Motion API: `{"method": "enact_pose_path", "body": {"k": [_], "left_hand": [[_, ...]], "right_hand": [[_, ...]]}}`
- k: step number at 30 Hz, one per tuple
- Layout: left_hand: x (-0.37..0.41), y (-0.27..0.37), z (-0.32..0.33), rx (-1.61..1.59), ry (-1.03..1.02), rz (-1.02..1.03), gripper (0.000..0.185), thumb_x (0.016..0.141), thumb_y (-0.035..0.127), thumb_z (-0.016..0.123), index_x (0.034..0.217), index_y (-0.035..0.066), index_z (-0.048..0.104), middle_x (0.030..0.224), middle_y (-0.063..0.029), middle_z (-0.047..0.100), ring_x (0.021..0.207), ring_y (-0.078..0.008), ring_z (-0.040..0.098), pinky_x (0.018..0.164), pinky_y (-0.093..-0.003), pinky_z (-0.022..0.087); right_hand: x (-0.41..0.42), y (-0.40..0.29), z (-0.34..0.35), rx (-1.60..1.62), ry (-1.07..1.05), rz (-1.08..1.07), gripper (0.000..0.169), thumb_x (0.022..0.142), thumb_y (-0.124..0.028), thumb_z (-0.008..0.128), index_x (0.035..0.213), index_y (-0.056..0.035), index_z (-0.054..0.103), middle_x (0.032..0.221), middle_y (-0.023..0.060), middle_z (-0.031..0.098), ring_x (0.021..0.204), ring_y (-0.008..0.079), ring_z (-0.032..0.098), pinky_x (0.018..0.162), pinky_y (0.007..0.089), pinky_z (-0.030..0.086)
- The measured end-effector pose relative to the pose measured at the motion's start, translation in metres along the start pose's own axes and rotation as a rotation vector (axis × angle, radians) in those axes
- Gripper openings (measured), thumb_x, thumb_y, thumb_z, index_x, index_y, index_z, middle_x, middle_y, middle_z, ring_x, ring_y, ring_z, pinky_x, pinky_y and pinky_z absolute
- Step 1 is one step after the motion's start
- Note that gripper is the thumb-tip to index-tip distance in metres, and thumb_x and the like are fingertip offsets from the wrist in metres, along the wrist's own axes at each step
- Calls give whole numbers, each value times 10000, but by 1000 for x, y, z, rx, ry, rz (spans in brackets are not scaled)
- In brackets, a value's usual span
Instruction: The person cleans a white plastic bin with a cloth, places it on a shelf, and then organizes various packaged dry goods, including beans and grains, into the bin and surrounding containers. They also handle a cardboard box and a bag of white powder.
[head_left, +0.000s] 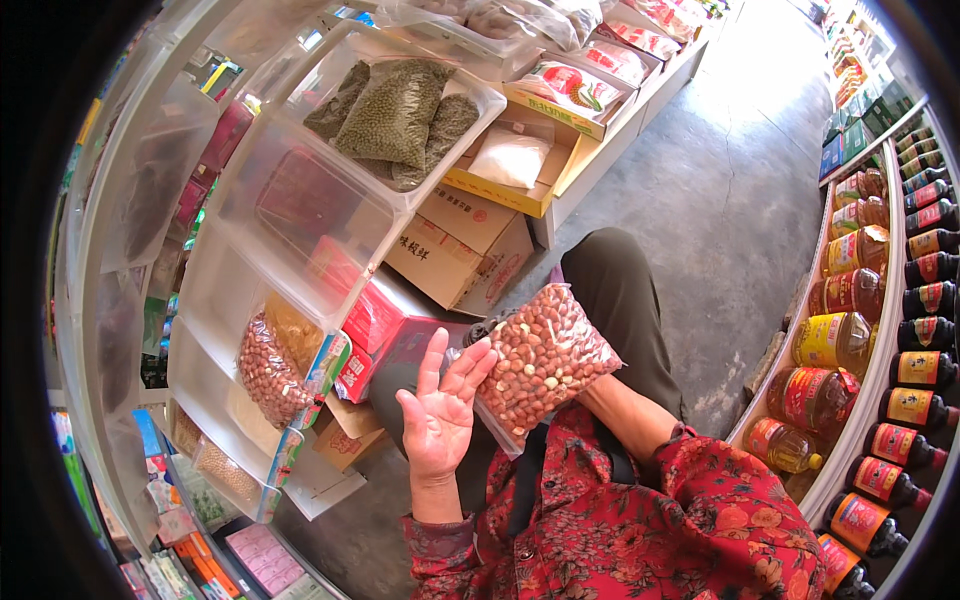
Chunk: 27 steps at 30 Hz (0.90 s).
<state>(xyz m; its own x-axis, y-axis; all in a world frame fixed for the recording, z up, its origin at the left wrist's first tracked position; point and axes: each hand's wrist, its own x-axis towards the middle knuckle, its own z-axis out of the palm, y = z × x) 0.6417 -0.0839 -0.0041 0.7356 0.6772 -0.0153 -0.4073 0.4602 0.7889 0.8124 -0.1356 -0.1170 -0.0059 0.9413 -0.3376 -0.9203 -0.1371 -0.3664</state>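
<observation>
A clear plastic bag of red-skinned peanuts (544, 356) lies tilted above my lap. My right hand (596, 394) comes in from the right and holds the bag from below; the bag hides its fingers, and only the wrist side shows. My left hand (442, 420) is raised at the bag's left edge, palm up and fingers spread, with nothing in it. Its fingertips overlap the bag's edge; whether they touch it I cannot tell. Another bag of peanuts (274, 371) sits in a translucent plastic bin (225, 330) to the left.
Bags of green beans (394, 112) fill an upper bin. Below stand a cardboard carton (457, 244) and a red box (382, 315). A bag of white granules (514, 154) lies in a yellow-edged box. Oil bottles (814, 397) and dark sauce bottles (919, 367) line the right shelves beside the concrete floor (720, 217).
</observation>
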Motion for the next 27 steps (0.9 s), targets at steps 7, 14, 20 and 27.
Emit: {"method": "enact_pose_path", "body": {"k": [7,14,20,27], "left_hand": [[-5,-3,-6,340,10,90,725,892,470,474,1350,-57,277,1279,-265,434,1216,-365,420,1064,-445,250],[-16,0,-13,623,229,187,458,906,278,540,1200,-62,451,1092,-193,567,1022,-254,560,945,-373,393],[-15,-5,-20,588,488,186,220,914,199,545,954,-13,590,613,-71,579,450,-120,507,473,-229,420],[-21,-8,-25,572,557,164,199,886,210,593,850,15,600,523,-13,472,384,-59,378,357,-189,306]], "right_hand": [[1,2,2,-29,8,6,401,909,-300,486,1182,-8,524,1124,100,592,941,207,596,872,327,471],[6,2,6,-42,2,10,400,917,-300,470,1185,-8,521,1134,97,588,953,207,591,879,330,467],[6,6,9,-56,-1,25,399,923,-299,457,1189,-8,518,1142,94,585,964,208,587,886,332,463],[8,8,13,-84,-2,51,398,931,-299,442,1193,-7,515,1151,91,581,976,209,582,894,334,459]]}}
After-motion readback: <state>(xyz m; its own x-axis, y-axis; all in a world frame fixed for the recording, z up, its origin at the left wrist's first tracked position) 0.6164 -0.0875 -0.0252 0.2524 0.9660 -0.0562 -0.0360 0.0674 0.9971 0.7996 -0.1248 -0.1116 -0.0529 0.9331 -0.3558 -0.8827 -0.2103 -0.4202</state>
